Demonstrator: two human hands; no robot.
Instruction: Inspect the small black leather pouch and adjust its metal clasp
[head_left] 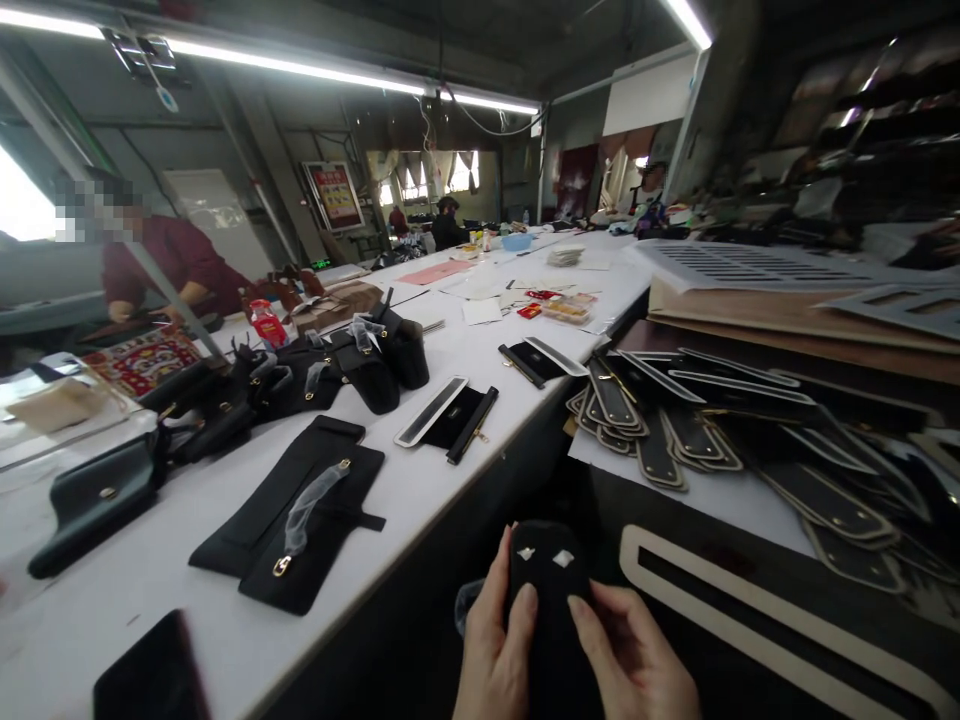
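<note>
Black leather piece (551, 590) held beside white worktable (450, 470).

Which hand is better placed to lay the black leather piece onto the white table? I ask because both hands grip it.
Probably the left hand. It holds the black leather piece on the side nearer the white table, which lies to the left. The right hand sits toward the stacked templates, farther off.

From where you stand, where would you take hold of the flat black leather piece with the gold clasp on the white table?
Probably the near edge of the black leather piece, coming from the table's front side. It lies flat with its near end toward that side. Avoid the wrapped strap down its middle. Both hands, left and right, currently hold a small black part.
</note>
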